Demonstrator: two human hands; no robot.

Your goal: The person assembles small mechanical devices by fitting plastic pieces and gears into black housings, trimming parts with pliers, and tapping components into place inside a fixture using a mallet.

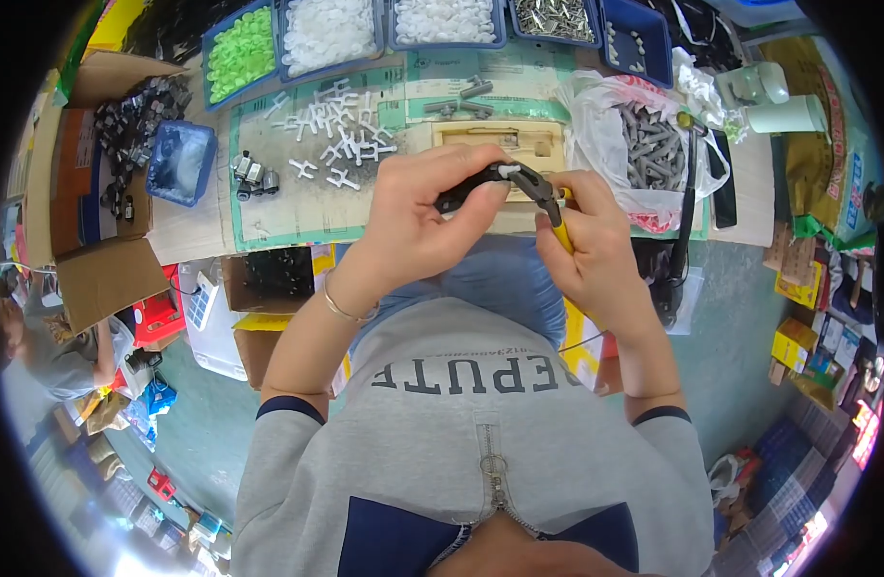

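We list: branched white plastic pieces [341, 179]; yellow-handled metal pliers [555, 213], right hand [596, 236], fingers curled round them; smooth black piece [467, 189], left hand [421, 213], fingers pinching it.

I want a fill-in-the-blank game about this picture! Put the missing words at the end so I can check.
1. The right hand grips pliers whose handles are coloured ____.
2. A bracelet circles the person's ____ wrist, not the other one.
3. Along the table's far side, the leftmost blue tray holds small pieces coloured ____.
4. The parts piled in the plastic bag are coloured ____.

Missing words: yellow; left; green; grey.
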